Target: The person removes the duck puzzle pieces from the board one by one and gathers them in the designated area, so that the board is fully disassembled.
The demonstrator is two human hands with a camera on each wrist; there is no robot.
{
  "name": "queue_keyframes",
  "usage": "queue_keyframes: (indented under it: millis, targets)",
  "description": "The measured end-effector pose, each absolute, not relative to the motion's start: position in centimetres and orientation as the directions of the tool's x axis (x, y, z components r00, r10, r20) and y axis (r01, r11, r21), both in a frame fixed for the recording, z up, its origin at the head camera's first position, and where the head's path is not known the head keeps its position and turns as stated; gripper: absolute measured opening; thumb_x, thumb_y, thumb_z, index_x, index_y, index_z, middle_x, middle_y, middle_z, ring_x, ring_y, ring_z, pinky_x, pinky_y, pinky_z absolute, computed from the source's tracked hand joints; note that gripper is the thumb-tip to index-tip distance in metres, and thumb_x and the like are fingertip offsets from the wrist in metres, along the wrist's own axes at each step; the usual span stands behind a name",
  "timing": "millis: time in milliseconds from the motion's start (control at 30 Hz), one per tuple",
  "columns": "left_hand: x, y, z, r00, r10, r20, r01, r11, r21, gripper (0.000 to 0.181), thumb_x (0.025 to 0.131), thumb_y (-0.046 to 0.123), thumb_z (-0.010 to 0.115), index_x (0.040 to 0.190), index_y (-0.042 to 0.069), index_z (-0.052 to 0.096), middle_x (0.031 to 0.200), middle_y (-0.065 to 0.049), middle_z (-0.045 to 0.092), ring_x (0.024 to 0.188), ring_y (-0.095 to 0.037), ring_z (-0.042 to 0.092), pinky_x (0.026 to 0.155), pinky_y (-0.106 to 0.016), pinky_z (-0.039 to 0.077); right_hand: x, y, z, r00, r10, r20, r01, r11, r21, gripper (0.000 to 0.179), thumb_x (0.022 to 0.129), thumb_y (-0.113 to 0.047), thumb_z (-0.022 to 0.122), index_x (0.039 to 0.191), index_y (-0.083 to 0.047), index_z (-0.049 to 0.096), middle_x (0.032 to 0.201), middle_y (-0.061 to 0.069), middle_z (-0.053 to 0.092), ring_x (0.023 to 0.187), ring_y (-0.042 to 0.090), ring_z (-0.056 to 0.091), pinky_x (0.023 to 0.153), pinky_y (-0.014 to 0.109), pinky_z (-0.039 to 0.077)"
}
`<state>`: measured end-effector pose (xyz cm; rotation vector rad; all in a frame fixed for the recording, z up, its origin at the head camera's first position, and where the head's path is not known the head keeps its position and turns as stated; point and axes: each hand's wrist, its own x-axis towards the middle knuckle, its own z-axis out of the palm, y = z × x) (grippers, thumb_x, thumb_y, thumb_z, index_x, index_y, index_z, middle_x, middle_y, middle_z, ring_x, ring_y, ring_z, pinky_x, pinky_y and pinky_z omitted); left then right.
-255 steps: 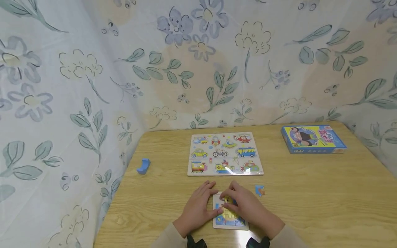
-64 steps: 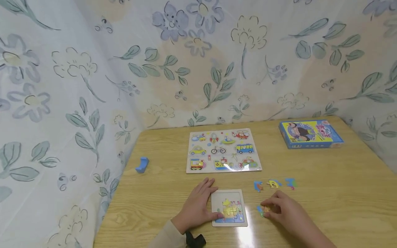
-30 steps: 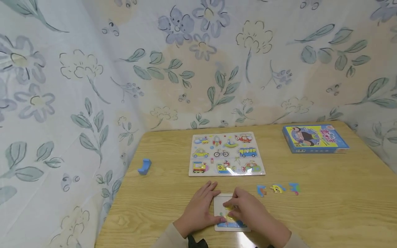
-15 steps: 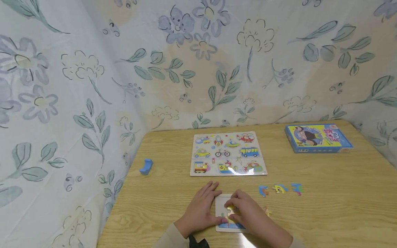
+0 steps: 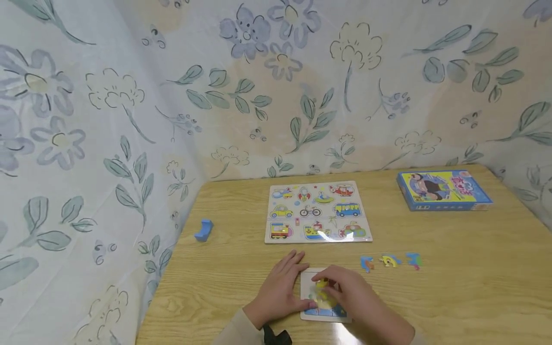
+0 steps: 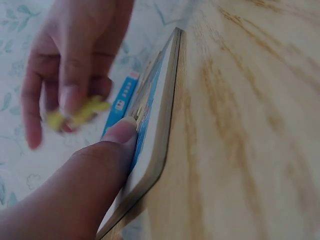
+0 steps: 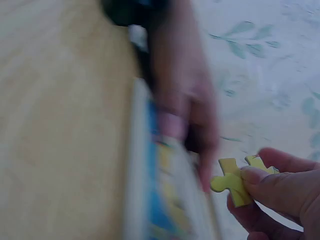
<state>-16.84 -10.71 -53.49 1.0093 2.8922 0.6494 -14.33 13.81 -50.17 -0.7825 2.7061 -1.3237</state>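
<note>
Yellow shows at the right hand point(image 5: 350, 288), whose thumb and fingers pinch a puzzle piece point(image 7: 232, 182) above the small tray point(image 5: 306, 279); whether it is one piece or two joined, I cannot tell from my end. That fingertip pinch probably spares the pieces beneath from being nudged. The left hand point(image 5: 279, 291) lies with its fingers extended along the tray's left side, thumb on its near left part, I judge to stop it sliding on the surface point(image 5: 457, 287). Past the right hand, three loose pieces point(image 5: 389, 260) lie in a spaced row, likely so each can be taken singly. Farther off, I see the vehicle board point(image 5: 298, 235), blue-edged box point(image 5: 444, 190) and blue block point(image 5: 204, 230), seemingly set back for working room.
</note>
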Motion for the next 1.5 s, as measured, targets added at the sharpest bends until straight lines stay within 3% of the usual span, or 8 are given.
queue_keyframes:
  millis: [300,467,567,767,967,1200,1333,1500]
  targets:
    - [-17.3,-11.8,-52.7,-0.815,0.574,0.082,0.554,0.729,0.401,0.092,0.085,0.069,0.075,0.152,0.013,0.051,0.17,-0.004,0.03,0.159,-0.027,0.019,0.126,-0.053,0.026,-14.4,22.2,-47.8,-0.978,-0.16,0.134,-0.208,0.678,-0.705,0.022,0.087,-0.006,0.084,0.106,-0.01,0.072,0.09,-0.006,0.075,0.08,0.012,0.07,0.067,0.027,0.058]
    - [-17.4,-11.7,-52.5,-0.813,0.578,0.073,0.552,0.724,0.413,0.092,0.085,0.069,0.075,0.153,0.012,0.05,0.171,-0.004,0.029,0.159,-0.027,0.018,0.125,-0.054,0.026,-13.5,25.8,-49.8,-0.986,-0.138,0.096,-0.168,0.755,-0.634,0.022,0.086,-0.007,0.084,0.106,-0.009,0.075,0.086,-0.009,0.07,0.077,0.008,0.065,0.066,0.027,0.058]
    - [-17.4,-11.9,-52.6,-0.811,0.578,0.088,0.559,0.723,0.406,0.093,0.085,0.07,0.075,0.153,0.011,0.05,0.17,-0.006,0.029,0.159,-0.028,0.019,0.125,-0.054,0.026,-13.0,26.1,-50.7,-0.98,-0.138,0.141,-0.195,0.784,-0.589,0.027,0.084,-0.011,0.087,0.109,-0.011,0.075,0.09,-0.009,0.066,0.078,0.008,0.063,0.066,0.03,0.057]
    - [-17.1,-12.0,-53.0,-0.813,0.577,0.079,0.554,0.722,0.414,0.094,0.085,0.072,0.073,0.153,0.012,0.05,0.17,-0.006,0.03,0.159,-0.028,0.019,0.125,-0.054,0.026,-11.4,26.3,-52.1,-0.989,-0.135,0.056,-0.143,0.807,-0.573,0.039,0.082,-0.021,0.09,0.118,-0.013,0.077,0.096,-0.007,0.058,0.078,0.006,0.05,0.066,0.027,0.049]
    - [-17.0,-12.1,-52.9,-0.806,0.582,0.107,0.569,0.714,0.407,0.094,0.085,0.071,0.074,0.152,0.01,0.051,0.169,-0.008,0.032,0.158,-0.03,0.021,0.125,-0.054,0.027,-11.1,25.2,-52.5,-0.951,-0.163,0.263,-0.278,0.821,-0.499,0.037,0.078,-0.016,0.092,0.112,-0.012,0.078,0.089,-0.011,0.049,0.071,0.001,0.039,0.059,0.023,0.039]
    - [-17.2,-12.3,-53.2,-0.809,0.576,0.115,0.566,0.713,0.413,0.094,0.085,0.072,0.073,0.152,0.009,0.051,0.169,-0.008,0.032,0.158,-0.03,0.021,0.125,-0.055,0.026,-12.5,19.6,-49.0,-0.811,-0.284,0.511,-0.502,0.786,-0.361,0.042,0.071,-0.014,0.097,0.11,-0.016,0.08,0.095,-0.01,0.055,0.079,0.007,0.048,0.061,0.025,0.048]
    - [-17.3,-11.8,-53.5,-0.806,0.582,0.11,0.57,0.71,0.414,0.094,0.085,0.074,0.071,0.152,0.011,0.051,0.17,-0.007,0.031,0.158,-0.029,0.021,0.125,-0.054,0.026,-13.4,16.6,-49.1,-0.804,-0.434,0.407,-0.563,0.776,-0.285,0.034,0.08,-0.028,0.092,0.111,-0.019,0.08,0.103,-0.007,0.059,0.092,0.015,0.054,0.077,0.035,0.054]
    - [-17.1,-10.9,-53.6,-0.79,0.607,0.087,0.583,0.7,0.413,0.093,0.087,0.075,0.069,0.153,0.012,0.05,0.17,-0.006,0.03,0.158,-0.029,0.021,0.125,-0.054,0.027,-13.0,15.9,-50.6,-0.853,-0.444,0.274,-0.508,0.826,-0.244,0.037,0.081,-0.034,0.09,0.114,-0.021,0.08,0.113,0.0,0.063,0.106,0.025,0.056,0.094,0.047,0.052]
